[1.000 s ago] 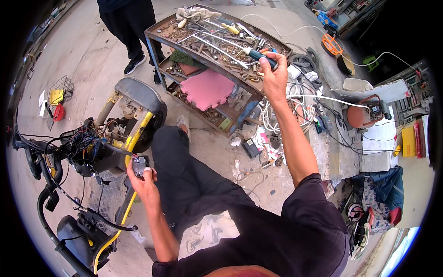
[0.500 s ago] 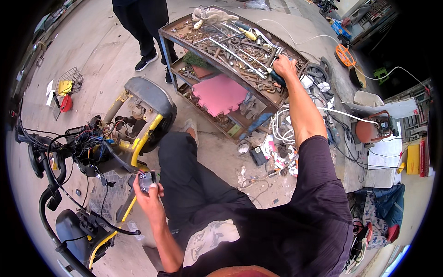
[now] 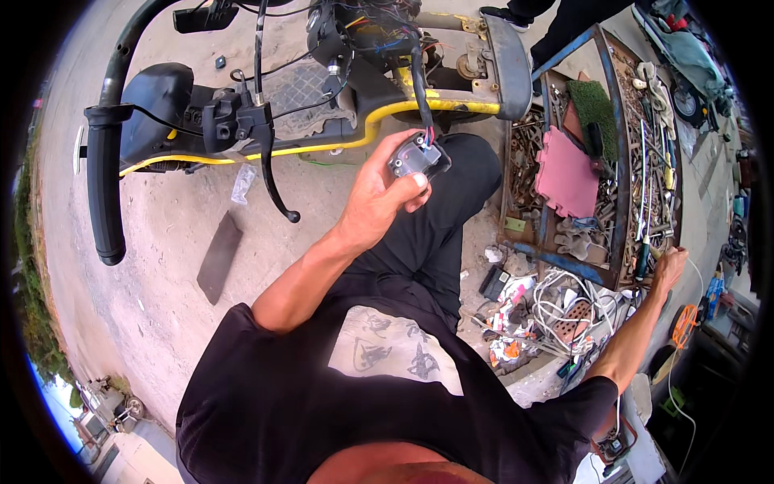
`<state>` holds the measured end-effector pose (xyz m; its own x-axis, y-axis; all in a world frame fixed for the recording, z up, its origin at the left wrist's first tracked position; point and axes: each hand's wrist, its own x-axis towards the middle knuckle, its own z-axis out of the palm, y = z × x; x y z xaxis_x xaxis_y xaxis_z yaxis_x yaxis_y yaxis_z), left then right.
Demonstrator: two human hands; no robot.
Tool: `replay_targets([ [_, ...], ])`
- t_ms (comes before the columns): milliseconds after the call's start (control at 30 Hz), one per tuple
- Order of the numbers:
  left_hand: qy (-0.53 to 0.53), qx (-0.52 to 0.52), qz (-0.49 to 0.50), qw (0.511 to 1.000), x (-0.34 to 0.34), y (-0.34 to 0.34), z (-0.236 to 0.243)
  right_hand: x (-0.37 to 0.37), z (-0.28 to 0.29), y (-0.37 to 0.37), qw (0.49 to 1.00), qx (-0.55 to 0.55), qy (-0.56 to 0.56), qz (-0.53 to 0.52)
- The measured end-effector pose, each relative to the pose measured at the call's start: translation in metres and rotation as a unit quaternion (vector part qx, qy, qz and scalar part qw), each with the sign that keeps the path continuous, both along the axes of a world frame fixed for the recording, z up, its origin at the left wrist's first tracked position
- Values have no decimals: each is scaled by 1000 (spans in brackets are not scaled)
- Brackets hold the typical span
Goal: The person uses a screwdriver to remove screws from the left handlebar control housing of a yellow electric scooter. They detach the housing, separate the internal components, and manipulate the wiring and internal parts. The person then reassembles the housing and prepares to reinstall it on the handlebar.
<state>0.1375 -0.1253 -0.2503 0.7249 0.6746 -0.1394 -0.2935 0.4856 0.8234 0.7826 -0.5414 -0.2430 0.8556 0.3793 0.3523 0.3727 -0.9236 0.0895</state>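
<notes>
My left hand [image 3: 387, 181] grips a small, boxy metal part [image 3: 417, 159] with a clear window, joined to a bundle of coloured wires [image 3: 427, 129] hanging from the yellow-and-black scooter frame [image 3: 451, 105]. On the right, my right hand [image 3: 670, 264] has its fingers curled at the edge of the rusty tool tray [image 3: 617, 242], among loose tools; what they hold is hidden. Just left of it lies a teal-handled screwdriver [image 3: 642, 258]. Long steel rods and a pink foam mat [image 3: 564, 173] are also on the cart.
A black handlebar [image 3: 105, 185] and brake lever [image 3: 274, 194] are at left. Tangled white cables and litter [image 3: 564, 315] lie below the cart. A dark flat piece [image 3: 219, 258] lies on the ground. Another person's dark-trousered legs [image 3: 564, 24] stand behind the cart.
The view has swung toward the scooter at left. My left hand has risen with the part. My right hand has left the screwdriver it held and is at the tray's edge.
</notes>
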Motion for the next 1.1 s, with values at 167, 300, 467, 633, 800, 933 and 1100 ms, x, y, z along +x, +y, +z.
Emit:
replay_targets([
  [167,6,6,17,1000,1,-4,-2,-64,81,41,975,191,-82,74],
  [300,32,9,27,999,7,-7,-6,-172,145,100,859,430,56,271],
  [467,55,9,23,998,12,-11,-6,-363,151,200,699,502,214,462],
  [633,60,32,25,997,9,-11,-8,-465,115,254,628,499,371,467],
  [800,69,20,39,997,10,-14,-4,-484,86,285,657,452,384,464],
  [933,56,26,37,997,10,-15,-3,-488,81,296,664,427,385,478],
  [1100,64,43,35,996,9,-14,-4,-488,79,300,673,417,393,468],
])
